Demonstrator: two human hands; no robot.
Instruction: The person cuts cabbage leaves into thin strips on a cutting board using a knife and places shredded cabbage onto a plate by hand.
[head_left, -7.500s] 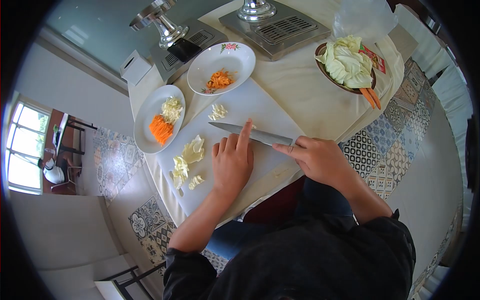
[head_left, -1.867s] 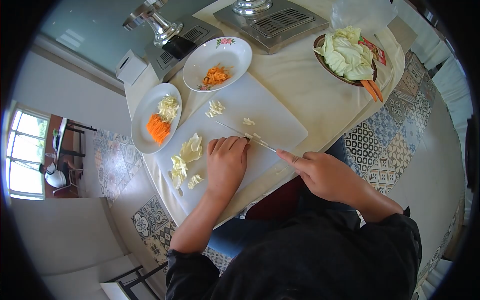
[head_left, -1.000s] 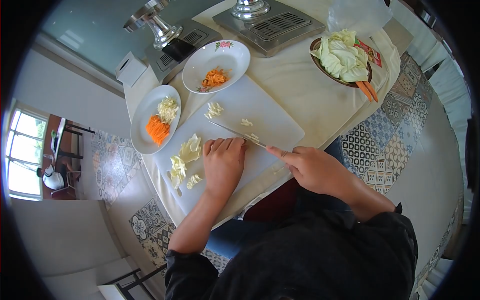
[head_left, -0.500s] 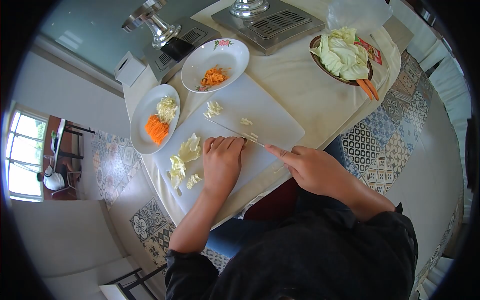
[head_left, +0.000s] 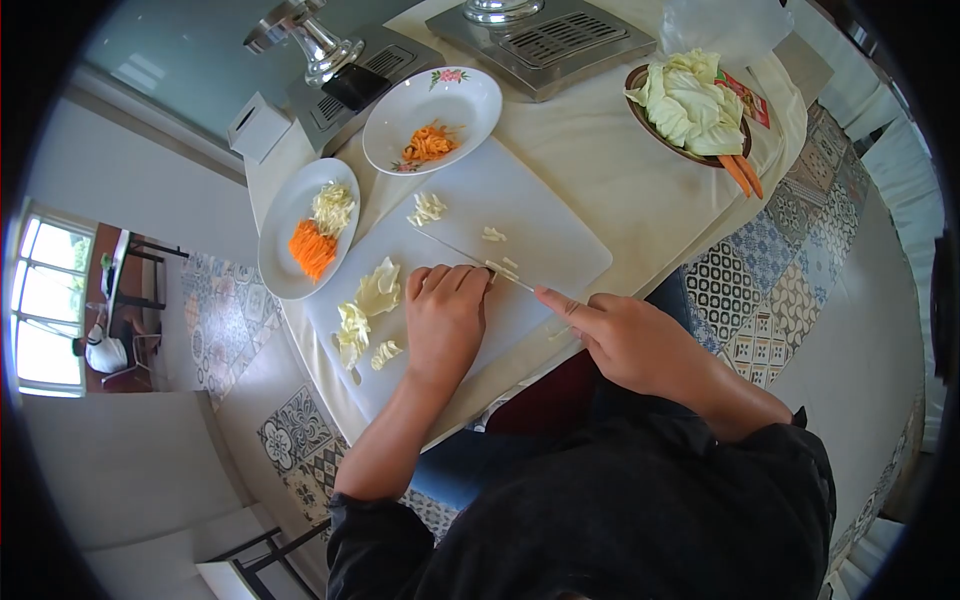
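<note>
My right hand (head_left: 625,335) grips a knife (head_left: 455,247), index finger stretched along the top of its blade. The blade lies slantwise over a white cutting board (head_left: 550,215). Close beside it, my left hand (head_left: 447,310) is curled and pressed down on cabbage, which its fingers mostly cover. Thin cut cabbage strips (head_left: 503,267) lie at the blade by my left fingertips. Beyond the knife are a small pile of shredded cabbage (head_left: 427,208) and a few loose bits (head_left: 494,234). Cabbage leaf pieces (head_left: 378,288) rest left of my left hand.
An oval plate (head_left: 275,235) holds shredded carrot and cabbage. Behind the board, a flowered bowl (head_left: 480,110) holds orange shreds. At the right stands a brown bowl (head_left: 640,105) with cabbage (head_left: 690,105) and carrots (head_left: 741,176). Metal stands (head_left: 545,45) line the back. A person sits far left.
The view has shifted slightly. Both hands and the knife stay nearly in place, and the strips by the blade sit slightly differently.
</note>
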